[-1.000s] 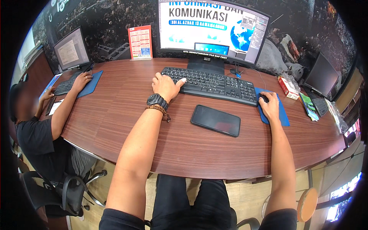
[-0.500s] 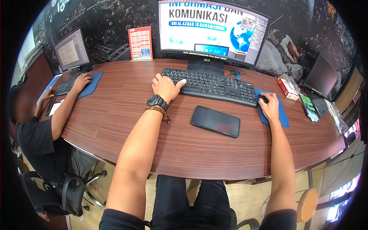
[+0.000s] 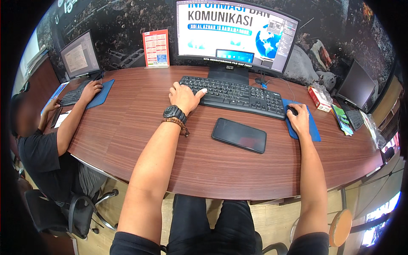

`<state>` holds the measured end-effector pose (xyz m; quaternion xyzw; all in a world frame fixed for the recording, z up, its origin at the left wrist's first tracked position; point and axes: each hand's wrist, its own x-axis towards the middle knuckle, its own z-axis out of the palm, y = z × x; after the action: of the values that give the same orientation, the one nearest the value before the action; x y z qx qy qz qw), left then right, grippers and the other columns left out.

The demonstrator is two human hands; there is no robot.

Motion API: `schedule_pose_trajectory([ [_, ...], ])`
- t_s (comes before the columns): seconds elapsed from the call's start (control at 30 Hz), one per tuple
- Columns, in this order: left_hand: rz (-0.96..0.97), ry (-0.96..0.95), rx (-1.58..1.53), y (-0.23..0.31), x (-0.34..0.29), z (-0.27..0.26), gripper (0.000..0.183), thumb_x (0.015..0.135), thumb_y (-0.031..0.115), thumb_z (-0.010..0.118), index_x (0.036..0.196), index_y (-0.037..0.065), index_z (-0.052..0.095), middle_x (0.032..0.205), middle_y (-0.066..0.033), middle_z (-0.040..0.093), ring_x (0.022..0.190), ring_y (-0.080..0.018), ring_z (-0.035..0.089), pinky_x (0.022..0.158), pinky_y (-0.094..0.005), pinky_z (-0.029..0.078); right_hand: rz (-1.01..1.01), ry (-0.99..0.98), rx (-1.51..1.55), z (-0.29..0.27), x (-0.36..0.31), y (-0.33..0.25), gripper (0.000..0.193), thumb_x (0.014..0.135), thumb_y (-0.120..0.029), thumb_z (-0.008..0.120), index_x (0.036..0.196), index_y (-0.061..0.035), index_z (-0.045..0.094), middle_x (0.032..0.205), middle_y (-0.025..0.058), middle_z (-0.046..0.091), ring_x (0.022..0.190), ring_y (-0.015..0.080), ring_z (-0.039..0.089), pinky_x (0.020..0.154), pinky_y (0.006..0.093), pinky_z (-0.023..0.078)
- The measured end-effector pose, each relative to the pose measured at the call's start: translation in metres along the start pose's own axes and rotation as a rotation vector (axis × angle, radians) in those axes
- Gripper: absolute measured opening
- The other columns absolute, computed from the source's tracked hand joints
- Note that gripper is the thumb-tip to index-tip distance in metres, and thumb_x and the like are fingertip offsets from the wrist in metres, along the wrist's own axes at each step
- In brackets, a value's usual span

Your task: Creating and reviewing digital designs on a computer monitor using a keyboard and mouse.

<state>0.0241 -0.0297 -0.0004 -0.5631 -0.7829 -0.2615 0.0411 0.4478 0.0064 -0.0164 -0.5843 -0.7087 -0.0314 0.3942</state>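
Observation:
My left hand rests on the left end of a black keyboard, fingers spread over the keys; a black watch and a bead bracelet sit on that wrist. My right hand covers a black mouse on a blue mouse pad to the right of the keyboard. A black phone lies face up on the wooden desk between my arms. A large monitor stands behind the keyboard, showing a design page with a globe.
A person in a black shirt sits at my left, one hand on a mouse beside a second monitor. A red-and-white card stands at the back. A red box, leaflets and a third monitor sit at the right.
The picture on the big monitor has shifted a little. My hands stay on the keyboard and the mouse. The person at my left still works the mouse.

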Motion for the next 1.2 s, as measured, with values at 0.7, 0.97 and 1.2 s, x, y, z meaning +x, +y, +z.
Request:
schedule_pose_trajectory([
  [0.7,-0.017,-0.038,0.012,0.002,0.001,0.000,0.094,0.084,0.072,0.059,0.117,-0.015,0.061,0.129,-0.0247,0.049,0.119,-0.0414,0.048,0.101,-0.0503,0.042,-0.322,0.055,-0.008,-0.005,-0.003,-0.029,0.010,0.083,-0.012,0.065,0.091,-0.0066,0.068,0.116,0.0148,0.058,0.114,0.0350,0.053,0.104,0.0474,0.039],
  [0.97,0.008,0.004,0.013,-0.001,0.000,0.001,0.089,0.085,0.069,0.062,0.108,-0.017,0.064,0.130,-0.0295,0.049,0.118,-0.0447,0.050,0.095,-0.0511,0.048,-0.361,0.088,-0.035,-0.005,-0.002,-0.030,0.013,0.084,-0.012,0.065,0.095,-0.0068,0.064,0.108,0.0121,0.059,0.105,0.0364,0.056,0.100,0.0458,0.042],
  [1.2,0.168,0.034,-0.043,-0.001,-0.002,0.003,0.075,0.087,0.064,0.062,0.120,-0.003,0.065,0.140,-0.0291,0.043,0.130,-0.0451,0.041,0.105,-0.0510,0.041,-0.072,0.040,-0.028,-0.003,-0.002,-0.015,0.021,0.086,-0.022,0.066,0.101,-0.0064,0.067,0.113,0.0136,0.060,0.108,0.0338,0.059,0.094,0.0436,0.047],
])
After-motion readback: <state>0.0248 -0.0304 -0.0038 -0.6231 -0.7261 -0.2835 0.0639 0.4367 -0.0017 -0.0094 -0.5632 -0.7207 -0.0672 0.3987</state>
